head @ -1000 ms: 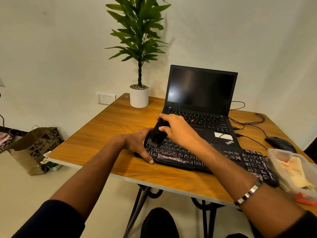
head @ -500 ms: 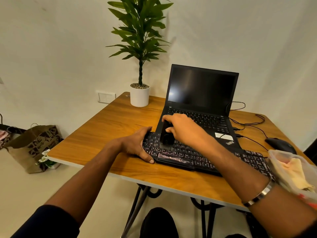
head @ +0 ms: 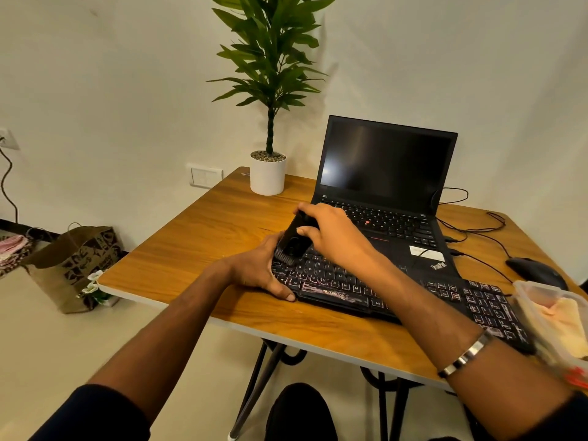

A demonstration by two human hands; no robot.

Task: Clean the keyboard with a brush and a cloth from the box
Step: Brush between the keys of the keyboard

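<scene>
On wooden table [head: 197,240], right hand [head: 337,237] gripping brush [head: 291,241] atop keyboard [head: 397,291].

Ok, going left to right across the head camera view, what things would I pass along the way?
Paper bag → potted plant → brush → laptop → mouse → box.

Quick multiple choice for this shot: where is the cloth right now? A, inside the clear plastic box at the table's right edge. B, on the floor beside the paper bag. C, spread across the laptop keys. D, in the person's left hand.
A: the yellowish cloth lies inside the clear plastic box, while the right hand holds the brush and the left hand steadies the keyboard.
</scene>
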